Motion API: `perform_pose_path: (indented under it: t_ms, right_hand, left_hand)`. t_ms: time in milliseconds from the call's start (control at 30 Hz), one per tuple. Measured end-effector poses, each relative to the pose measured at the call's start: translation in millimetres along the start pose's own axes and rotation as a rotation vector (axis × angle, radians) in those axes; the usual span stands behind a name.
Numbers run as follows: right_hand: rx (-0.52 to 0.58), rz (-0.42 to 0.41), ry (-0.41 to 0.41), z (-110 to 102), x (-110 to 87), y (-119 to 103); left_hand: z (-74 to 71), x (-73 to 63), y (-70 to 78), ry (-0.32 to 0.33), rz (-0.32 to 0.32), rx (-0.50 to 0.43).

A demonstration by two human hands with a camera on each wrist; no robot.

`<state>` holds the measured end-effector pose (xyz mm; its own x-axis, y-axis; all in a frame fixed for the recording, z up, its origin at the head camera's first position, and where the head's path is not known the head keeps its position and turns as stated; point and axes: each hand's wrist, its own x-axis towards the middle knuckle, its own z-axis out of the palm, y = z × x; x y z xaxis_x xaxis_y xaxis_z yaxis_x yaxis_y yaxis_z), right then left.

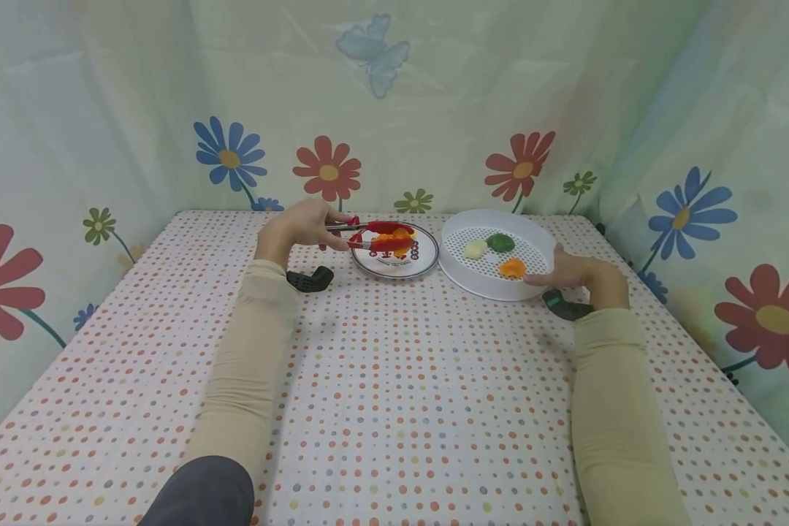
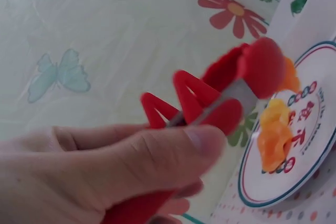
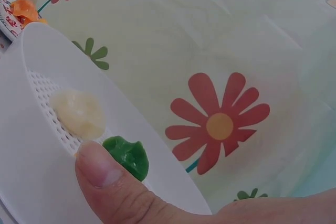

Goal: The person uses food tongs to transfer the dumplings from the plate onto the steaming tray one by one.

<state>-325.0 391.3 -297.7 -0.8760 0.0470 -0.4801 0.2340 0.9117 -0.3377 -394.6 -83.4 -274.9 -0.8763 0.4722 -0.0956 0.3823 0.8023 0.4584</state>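
The dotted desk (image 1: 368,409) carried a white perforated tray (image 1: 476,284), its rim gripped by the right hand (image 1: 568,270), fingers mostly hidden in the right wrist view. Over the plate (image 1: 371,262), the left hand (image 1: 307,223) held red tongs (image 1: 389,227) crosswise, tips pointing right, partly covering an orange dumpling (image 2: 290,74).

The plate (image 1: 394,272) lies left of the strainer (image 1: 489,258).
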Motion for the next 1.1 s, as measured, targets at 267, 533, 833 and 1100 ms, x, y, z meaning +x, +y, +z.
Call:
perform_pose_path:
  t_ms: [267,533,833,1100]
  right_hand:
    - [-0.022,0.012,0.004,0.9,-0.5,-4.0]
    - [-0.02,0.006,-0.004,18.2,14.5,-15.7]
    - [-0.04,0.014,0.005,26.4,13.9,-22.5]
    - [-0.029,0.003,0.01,28.1,16.9,-21.9]
  left_hand:
    - [21.8,21.8,25.5,0.073,0.125,-0.094]
    - [60.1,54.9,72.1,0.01,0.214,-0.101]
    - [74.6,71.1,93.9,-0.129,0.216,-0.101]
    - [77.4,76.4,103.7,-0.224,0.078,-0.133]
